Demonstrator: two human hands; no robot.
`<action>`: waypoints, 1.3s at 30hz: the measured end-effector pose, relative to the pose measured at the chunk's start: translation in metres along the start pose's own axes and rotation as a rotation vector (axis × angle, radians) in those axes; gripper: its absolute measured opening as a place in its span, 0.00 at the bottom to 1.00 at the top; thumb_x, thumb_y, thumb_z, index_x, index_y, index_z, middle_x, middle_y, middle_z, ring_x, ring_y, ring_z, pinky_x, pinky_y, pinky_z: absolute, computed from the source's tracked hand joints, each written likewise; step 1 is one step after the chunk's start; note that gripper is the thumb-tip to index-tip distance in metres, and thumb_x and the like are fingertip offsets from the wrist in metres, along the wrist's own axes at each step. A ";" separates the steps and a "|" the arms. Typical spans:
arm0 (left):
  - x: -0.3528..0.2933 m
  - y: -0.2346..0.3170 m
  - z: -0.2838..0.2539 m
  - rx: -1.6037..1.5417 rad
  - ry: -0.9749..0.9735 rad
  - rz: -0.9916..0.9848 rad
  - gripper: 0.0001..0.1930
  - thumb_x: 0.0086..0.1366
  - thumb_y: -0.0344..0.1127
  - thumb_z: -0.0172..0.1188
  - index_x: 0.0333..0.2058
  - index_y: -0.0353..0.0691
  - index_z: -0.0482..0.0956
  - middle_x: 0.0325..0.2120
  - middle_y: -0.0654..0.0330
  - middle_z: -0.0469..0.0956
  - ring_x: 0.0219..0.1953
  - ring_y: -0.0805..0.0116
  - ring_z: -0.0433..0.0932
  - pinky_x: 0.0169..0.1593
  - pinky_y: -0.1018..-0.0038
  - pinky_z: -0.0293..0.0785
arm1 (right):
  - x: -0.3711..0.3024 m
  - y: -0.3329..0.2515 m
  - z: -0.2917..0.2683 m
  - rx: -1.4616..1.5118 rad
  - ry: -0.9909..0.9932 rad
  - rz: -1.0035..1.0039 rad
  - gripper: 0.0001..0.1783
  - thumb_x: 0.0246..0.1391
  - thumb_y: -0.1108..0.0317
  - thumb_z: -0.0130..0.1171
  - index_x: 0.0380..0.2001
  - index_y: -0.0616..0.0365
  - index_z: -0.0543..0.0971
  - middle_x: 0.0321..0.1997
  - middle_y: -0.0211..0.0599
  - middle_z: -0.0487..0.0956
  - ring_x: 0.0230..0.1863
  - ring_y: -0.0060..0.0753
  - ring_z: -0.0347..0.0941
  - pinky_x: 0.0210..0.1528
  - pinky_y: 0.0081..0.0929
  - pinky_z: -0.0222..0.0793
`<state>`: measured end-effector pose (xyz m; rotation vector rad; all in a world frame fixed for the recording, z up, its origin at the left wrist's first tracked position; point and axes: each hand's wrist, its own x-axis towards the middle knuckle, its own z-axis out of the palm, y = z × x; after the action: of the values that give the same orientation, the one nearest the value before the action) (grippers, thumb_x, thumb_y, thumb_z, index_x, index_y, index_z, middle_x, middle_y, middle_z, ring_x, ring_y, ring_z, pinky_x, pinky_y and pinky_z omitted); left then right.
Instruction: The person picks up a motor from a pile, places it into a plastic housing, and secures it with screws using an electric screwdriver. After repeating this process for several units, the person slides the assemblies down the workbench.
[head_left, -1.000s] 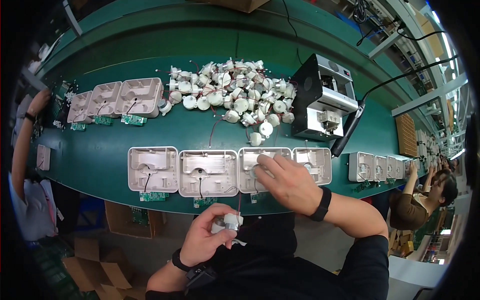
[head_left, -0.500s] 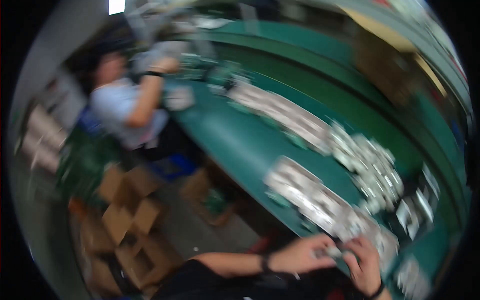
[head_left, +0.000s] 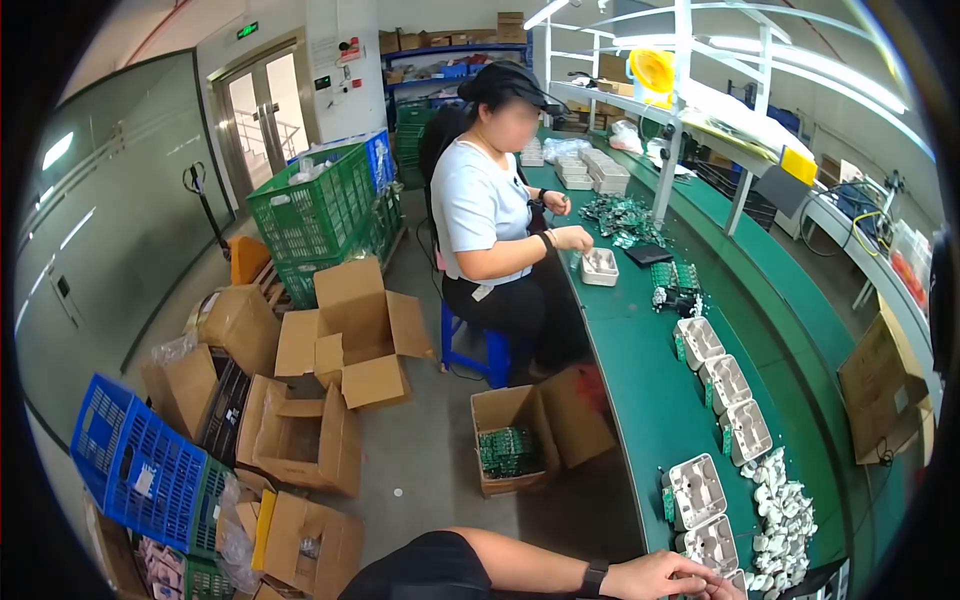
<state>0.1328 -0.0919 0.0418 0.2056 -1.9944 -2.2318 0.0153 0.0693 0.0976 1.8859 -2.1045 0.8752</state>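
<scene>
At the lower edge, my left hand [head_left: 650, 577] reaches over the green table with its fingers pinched together. Only some fingers of my right hand [head_left: 722, 590] show; they are bent in and meet the left fingertips. Whatever is between them is too small and covered to name. Right beside the hands stands a light grey moulded tray [head_left: 712, 540] with hollows, partly behind my fingers. Another such tray [head_left: 696, 488] adjoins it, with a green circuit board [head_left: 668, 503] at its left side. To the right of the trays lies a heap of small white plastic parts [head_left: 782, 520].
More grey trays [head_left: 727, 382] run along the table [head_left: 640, 350]. A co-worker [head_left: 490, 210] sits at the far left side, one hand at a tray [head_left: 600, 268], near a pile of circuit boards [head_left: 630, 220]. Open cartons [head_left: 345, 320] and green crates [head_left: 310, 205] stand on the floor at left.
My view has swung left and up and is now sharp. My hands sit lower in the picture, with the right one mostly out of it. They stay close together.
</scene>
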 end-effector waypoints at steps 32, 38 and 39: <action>-0.022 -0.028 -0.112 -0.116 0.473 -0.141 0.10 0.73 0.33 0.54 0.48 0.36 0.76 0.33 0.59 0.81 0.28 0.83 0.73 0.24 0.85 0.68 | 0.045 0.071 -0.002 0.152 0.036 0.373 0.12 0.45 0.79 0.70 0.35 0.62 0.79 0.35 0.39 0.81 0.42 0.38 0.79 0.42 0.29 0.75; 0.009 -0.045 -0.109 -0.340 0.481 -0.025 0.14 0.73 0.29 0.52 0.55 0.35 0.70 0.43 0.56 0.76 0.38 0.73 0.77 0.31 0.84 0.76 | 0.027 0.094 0.052 0.047 -0.138 0.294 0.11 0.45 0.75 0.70 0.33 0.58 0.79 0.35 0.37 0.80 0.40 0.42 0.77 0.39 0.34 0.74; 0.012 -0.041 -0.109 -0.459 0.450 0.006 0.15 0.73 0.28 0.51 0.56 0.35 0.69 0.45 0.55 0.75 0.40 0.70 0.78 0.33 0.84 0.77 | 0.028 0.097 0.058 0.011 -0.143 0.243 0.11 0.45 0.74 0.69 0.33 0.57 0.78 0.35 0.36 0.79 0.39 0.43 0.76 0.38 0.35 0.74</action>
<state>0.1413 -0.1960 -0.0114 0.5797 -1.2270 -2.3050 -0.0676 0.0167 0.0355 1.7708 -2.4592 0.8206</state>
